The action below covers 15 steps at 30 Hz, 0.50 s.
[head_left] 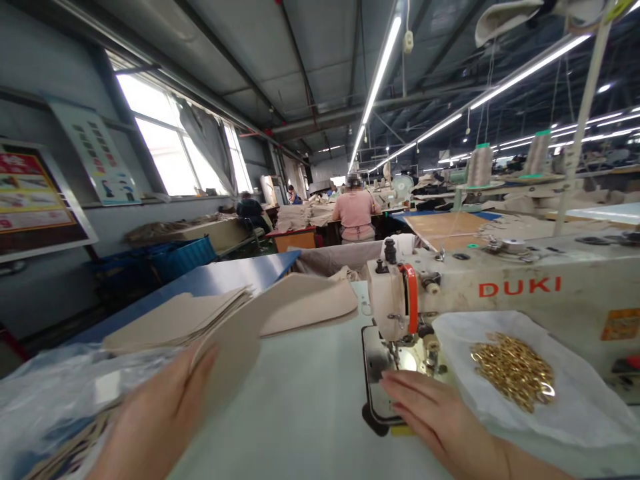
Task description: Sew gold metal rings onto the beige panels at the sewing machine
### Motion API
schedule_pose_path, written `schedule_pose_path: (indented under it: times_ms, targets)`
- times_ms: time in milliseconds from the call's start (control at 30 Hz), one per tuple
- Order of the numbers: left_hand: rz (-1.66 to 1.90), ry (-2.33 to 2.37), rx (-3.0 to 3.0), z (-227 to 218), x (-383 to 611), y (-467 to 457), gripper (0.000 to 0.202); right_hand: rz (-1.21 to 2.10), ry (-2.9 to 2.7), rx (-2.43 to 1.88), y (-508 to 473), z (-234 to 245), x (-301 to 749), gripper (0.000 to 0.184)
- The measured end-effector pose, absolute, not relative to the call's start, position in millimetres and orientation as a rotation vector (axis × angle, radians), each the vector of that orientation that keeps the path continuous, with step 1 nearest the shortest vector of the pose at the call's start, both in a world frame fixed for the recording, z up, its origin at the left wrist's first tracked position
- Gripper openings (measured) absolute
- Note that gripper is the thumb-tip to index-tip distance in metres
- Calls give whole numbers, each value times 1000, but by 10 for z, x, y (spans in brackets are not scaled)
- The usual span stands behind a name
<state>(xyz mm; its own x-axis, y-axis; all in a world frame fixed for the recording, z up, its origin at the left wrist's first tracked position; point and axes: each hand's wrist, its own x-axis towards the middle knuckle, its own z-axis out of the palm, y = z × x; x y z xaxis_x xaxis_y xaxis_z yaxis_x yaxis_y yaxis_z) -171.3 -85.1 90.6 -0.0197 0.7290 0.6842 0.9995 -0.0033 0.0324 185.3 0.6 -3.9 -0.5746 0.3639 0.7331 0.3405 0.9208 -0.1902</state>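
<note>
Head view, left hand (165, 413) gripping one fabric piece (235, 340), right hand (430, 413) spread flat at one sewing machine (500, 287)

The left hand (155, 413) is motion-blurred and cut off by the bottom edge, its fingers hidden behind the beige fabric piece (235, 340) it grips; the right hand (430, 413) loses its forearm at the same edge; the sewing machine (525, 287) runs off the right edge, its needle too small to make out; the gold metal bits (515, 370) are too small to identify; the wall poster (30, 193) print is unreadable.
</note>
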Motion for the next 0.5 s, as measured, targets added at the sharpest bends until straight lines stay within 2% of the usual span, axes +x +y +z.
schedule_pose_path:
  times_ms: [100,167,300,400,500]
  targets:
    - [-560,-1653,-1913,1388,-1514,-262,49,21,-2256,-480,47,-76,1861,30]
    - [-477,-1714,-1966,1342,-1409,185,54,11,-2278,-475,91,-119,1863,29]
    - [-420,-1871,-1956,695,-1265,840,49,-36,-2309,-458,204,-248,1846,29]
    - [-372,-2021,-1908,215,-1193,992,37,-85,-2251,-437,286,-360,1810,25]
    - [-327,-2092,-1889,-11,-1166,949,46,-29,-2263,-418,337,-434,1788,23]
